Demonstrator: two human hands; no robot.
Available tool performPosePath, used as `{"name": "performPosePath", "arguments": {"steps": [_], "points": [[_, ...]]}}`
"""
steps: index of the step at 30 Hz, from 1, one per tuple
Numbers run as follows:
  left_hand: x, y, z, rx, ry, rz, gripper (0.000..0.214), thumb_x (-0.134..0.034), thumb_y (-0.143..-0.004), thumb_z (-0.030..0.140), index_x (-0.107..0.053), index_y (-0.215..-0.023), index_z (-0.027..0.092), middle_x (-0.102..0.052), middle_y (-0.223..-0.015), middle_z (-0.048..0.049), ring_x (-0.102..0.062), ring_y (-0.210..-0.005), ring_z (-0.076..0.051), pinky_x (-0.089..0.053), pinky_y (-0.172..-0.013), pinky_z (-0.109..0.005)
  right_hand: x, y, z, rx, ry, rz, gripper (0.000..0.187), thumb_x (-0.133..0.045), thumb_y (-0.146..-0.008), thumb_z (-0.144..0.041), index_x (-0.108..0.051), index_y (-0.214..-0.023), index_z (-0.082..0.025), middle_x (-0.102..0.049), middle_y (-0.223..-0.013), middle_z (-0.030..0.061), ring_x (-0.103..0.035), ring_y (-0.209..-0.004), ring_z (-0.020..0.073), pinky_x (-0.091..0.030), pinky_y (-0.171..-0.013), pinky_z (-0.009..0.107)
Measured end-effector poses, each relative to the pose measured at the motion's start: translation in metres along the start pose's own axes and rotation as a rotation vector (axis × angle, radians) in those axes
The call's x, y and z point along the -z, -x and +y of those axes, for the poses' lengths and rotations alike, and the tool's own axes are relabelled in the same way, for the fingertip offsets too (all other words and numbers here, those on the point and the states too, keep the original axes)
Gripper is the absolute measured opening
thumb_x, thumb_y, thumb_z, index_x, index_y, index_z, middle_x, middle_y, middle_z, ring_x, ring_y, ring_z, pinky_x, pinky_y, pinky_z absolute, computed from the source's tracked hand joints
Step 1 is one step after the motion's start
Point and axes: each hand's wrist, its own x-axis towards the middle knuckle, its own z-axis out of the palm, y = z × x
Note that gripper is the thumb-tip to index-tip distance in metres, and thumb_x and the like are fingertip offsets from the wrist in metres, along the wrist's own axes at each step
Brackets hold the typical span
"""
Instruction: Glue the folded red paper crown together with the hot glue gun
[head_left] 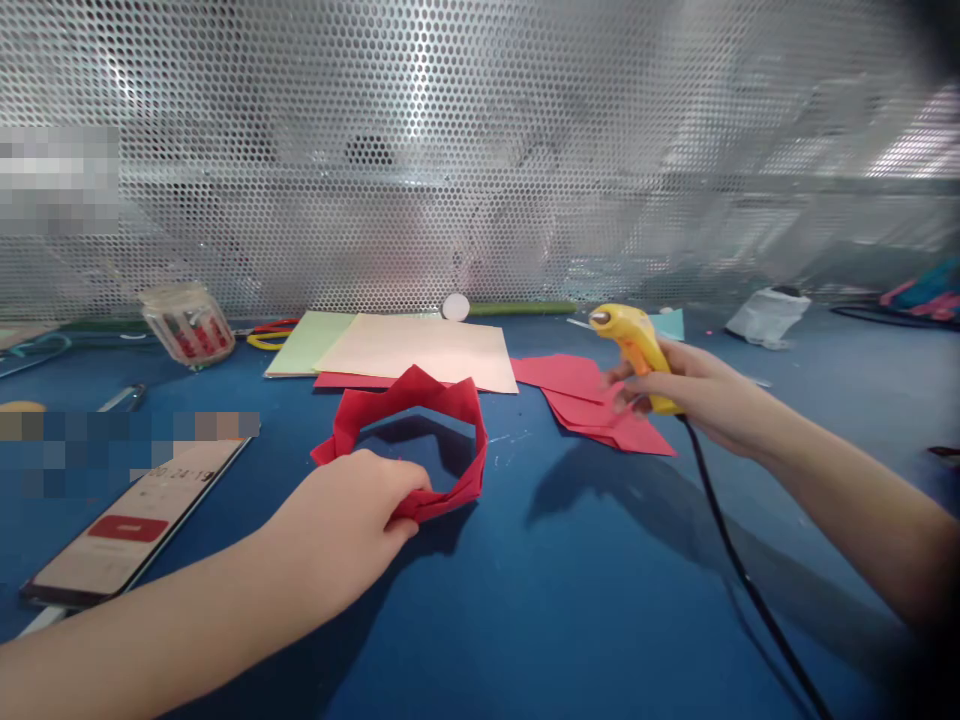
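A red folded paper ring [465, 470] with pointed upper edges stands on the blue table. My left hand [352, 510] pinches its near side between thumb and fingers. To the right, my right hand [682, 385] grips a yellow hot glue gun [637, 335] by the handle, its nozzle pointing left and its black cord [739, 560] trailing toward me. The glue gun is held above several red paper pieces [592, 400] lying on the table, apart from the ring.
Cream sheets [420, 345] and green sheets [307, 340] lie at the back. A glass jar [187, 325] and scissors [270, 335] are at back left. A phone [142, 520] lies left of my arm. A white bag [769, 315] sits back right, before a perforated metal panel [420, 180].
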Motion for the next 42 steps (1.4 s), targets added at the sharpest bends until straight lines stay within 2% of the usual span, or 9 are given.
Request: {"name": "performPosePath", "arguments": {"steps": [6, 11, 19, 22, 27, 30, 33, 39, 42], "points": [[0.001, -0.006, -0.004, 0.012, 0.098, -0.017, 0.018, -0.05, -0.078, 0.015, -0.065, -0.084, 0.024, -0.068, -0.083, 0.0018, -0.063, -0.077, -0.02, -0.043, -0.066, -0.03, -0.025, 0.01, -0.024, 0.018, -0.276, -0.385, 0.02, -0.045, -0.086, -0.038, -0.051, -0.084, -0.019, -0.055, -0.07, 0.0014, -0.051, -0.061, 0.0118, -0.043, -0.056, 0.026], [-0.002, -0.006, -0.004, 0.054, 0.17, -0.034, 0.016, -0.048, -0.077, 0.012, -0.061, -0.076, 0.021, -0.065, -0.08, 0.0021, -0.061, -0.078, -0.018, -0.042, -0.069, -0.029, -0.033, 0.013, -0.024, -0.026, -0.339, -0.498, 0.024, -0.056, -0.075, -0.037, -0.056, -0.092, -0.02, -0.054, -0.077, 0.0006, -0.05, -0.065, 0.0146, -0.042, -0.056, 0.026], [-0.004, -0.005, -0.005, 0.068, 0.212, -0.013, 0.015, -0.049, -0.079, 0.012, -0.062, -0.08, 0.022, -0.065, -0.088, 0.0013, -0.06, -0.089, -0.02, -0.042, -0.073, -0.03, -0.048, 0.01, -0.023, -0.124, -0.476, -0.423, 0.041, -0.038, -0.093, -0.055, -0.053, -0.079, -0.02, -0.058, -0.078, 0.002, -0.054, -0.07, 0.0143, -0.044, -0.061, 0.026], [-0.004, -0.007, -0.005, 0.08, 0.214, -0.012, 0.016, -0.05, -0.078, 0.012, -0.062, -0.081, 0.022, -0.065, -0.087, 0.0016, -0.06, -0.087, -0.019, -0.042, -0.072, -0.029, -0.051, 0.01, -0.025, -0.093, -0.53, -0.431, 0.041, -0.044, -0.09, -0.06, -0.05, -0.084, -0.02, -0.058, -0.068, 0.0009, -0.058, -0.06, 0.0138, -0.046, -0.056, 0.027], [-0.005, -0.012, -0.007, 0.074, 0.221, -0.023, 0.017, -0.048, -0.077, 0.01, -0.061, -0.077, 0.021, -0.064, -0.08, 0.0028, -0.061, -0.078, -0.018, -0.041, -0.066, -0.028, -0.052, 0.014, -0.023, -0.064, -0.563, -0.428, 0.043, -0.067, -0.075, -0.058, -0.047, -0.081, -0.02, -0.05, -0.053, -0.006, -0.047, -0.041, 0.0088, -0.042, -0.04, 0.022], [-0.006, -0.012, -0.007, 0.085, 0.213, -0.02, 0.019, -0.048, -0.078, 0.011, -0.063, -0.081, 0.022, -0.065, -0.081, 0.0022, -0.061, -0.078, -0.018, -0.041, -0.068, -0.028, -0.056, 0.019, -0.028, -0.064, -0.5, -0.361, 0.044, -0.079, -0.063, -0.047, -0.05, -0.084, -0.02, -0.059, -0.064, -0.0025, -0.057, -0.05, 0.012, -0.049, -0.044, 0.023], [-0.007, -0.011, -0.008, 0.097, 0.198, -0.01, 0.019, -0.05, -0.079, 0.011, -0.065, -0.085, 0.022, -0.066, -0.087, 0.0008, -0.062, -0.083, -0.019, -0.042, -0.07, -0.029, -0.065, 0.024, -0.04, -0.029, -0.415, -0.257, 0.039, -0.078, -0.063, -0.042, -0.054, -0.086, -0.022, -0.067, -0.076, 0.001, -0.066, -0.063, 0.0173, -0.056, -0.054, 0.027], [-0.006, -0.011, -0.008, 0.111, 0.2, -0.027, 0.022, -0.05, -0.078, 0.008, -0.066, -0.083, 0.022, -0.066, -0.084, 0.0004, -0.062, -0.08, -0.019, -0.043, -0.068, -0.029, -0.079, 0.031, -0.055, 0.173, -0.074, 0.048, 0.012, -0.062, -0.069, -0.028, -0.058, -0.078, -0.022, -0.063, -0.059, -0.0038, -0.058, -0.046, 0.0121, -0.048, -0.044, 0.021], [-0.004, -0.011, -0.007, 0.123, 0.2, -0.031, 0.023, -0.05, -0.079, 0.007, -0.066, -0.086, 0.022, -0.067, -0.086, 0.0001, -0.063, -0.084, -0.02, -0.044, -0.071, -0.03, -0.078, 0.031, -0.056, 0.216, 0.002, 0.071, 0.006, -0.057, -0.068, -0.024, -0.058, -0.074, -0.023, -0.06, -0.054, -0.0055, -0.054, -0.041, 0.0103, -0.043, -0.041, 0.019]]}}
